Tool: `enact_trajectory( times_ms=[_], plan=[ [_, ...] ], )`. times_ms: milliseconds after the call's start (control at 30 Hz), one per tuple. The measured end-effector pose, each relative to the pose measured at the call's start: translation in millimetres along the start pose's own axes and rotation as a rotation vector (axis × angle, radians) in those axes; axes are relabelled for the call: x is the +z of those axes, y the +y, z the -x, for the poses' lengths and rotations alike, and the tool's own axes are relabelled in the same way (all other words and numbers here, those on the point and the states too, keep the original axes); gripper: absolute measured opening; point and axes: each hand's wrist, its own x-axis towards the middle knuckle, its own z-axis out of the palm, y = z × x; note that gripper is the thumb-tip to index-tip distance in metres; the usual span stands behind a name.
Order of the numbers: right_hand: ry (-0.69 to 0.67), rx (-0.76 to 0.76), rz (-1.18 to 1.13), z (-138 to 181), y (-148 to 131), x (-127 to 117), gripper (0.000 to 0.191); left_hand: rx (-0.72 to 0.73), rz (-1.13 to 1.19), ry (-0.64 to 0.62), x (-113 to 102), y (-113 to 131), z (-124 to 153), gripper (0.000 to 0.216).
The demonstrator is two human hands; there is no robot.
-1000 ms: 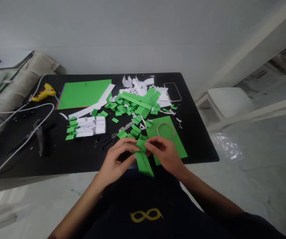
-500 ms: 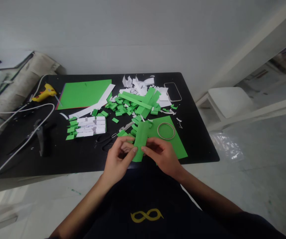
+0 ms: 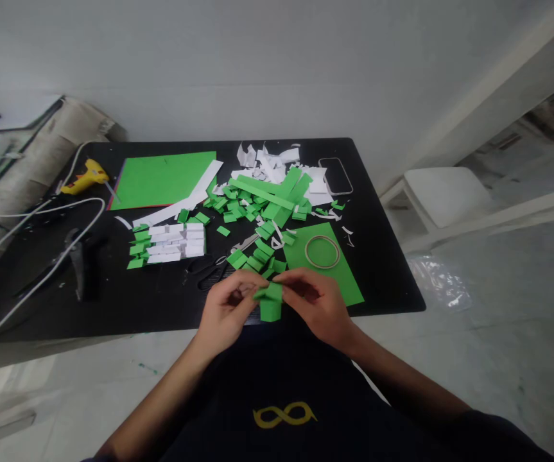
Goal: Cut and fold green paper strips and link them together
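Note:
Both hands pinch a green paper strip (image 3: 271, 308), folded over on itself, near the table's front edge. My left hand (image 3: 231, 305) is closed on its left side, thumb and fingers at the fold. On the opposite side my right hand (image 3: 312, 298) grips the same strip. Just beyond the fingers lie small folded green paper pieces (image 3: 257, 255). Black-handled scissors (image 3: 214, 266) rest left of them, partly covered. A roll of tape (image 3: 321, 252) sits on a green sheet (image 3: 346, 282) by my right hand.
A panel of white and green folded paper (image 3: 175, 244) lies left of centre. Behind are green strips (image 3: 286, 199) and white scraps (image 3: 271, 167). A yellow glue gun (image 3: 86, 179), a white cable (image 3: 98, 234) and a dark tool (image 3: 78, 266) occupy the left side.
The green strip stood out long and flat between my hands; now it is folded over and looks much shorter. My fingertips have come closer together at its top.

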Motion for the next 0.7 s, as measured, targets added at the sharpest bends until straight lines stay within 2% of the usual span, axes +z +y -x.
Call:
enact_trajectory(
  times_ms=[133, 233, 367, 533, 700],
  plan=[
    [0.012, -0.030, 0.011, 1.8, -0.7, -0.5, 0.007, 0.042, 0.000, -0.049, -3.2, -2.6, 0.6, 0.015],
    [0.001, -0.029, 0.025, 2.5, -2.2, -0.4, 0.014, 0.071, -0.036, -0.042, -1.3, -3.8, 0.9, 0.012],
    [-0.016, -0.043, 0.069, 1.9, -4.8, 0.1, 0.009, 0.085, -0.075, -0.031, 2.1, -2.9, 2.0, 0.010],
    [-0.005, -0.045, 0.076, 2.7, -6.2, 0.3, 0.011, 0.103, -0.094, -0.090, -0.6, -2.0, 4.8, 0.017],
    [0.012, -0.117, 0.082, 5.1, -6.5, 2.3, 0.013, 0.109, -0.103, -0.083, 0.5, 0.0, 4.6, 0.016]
  ],
)
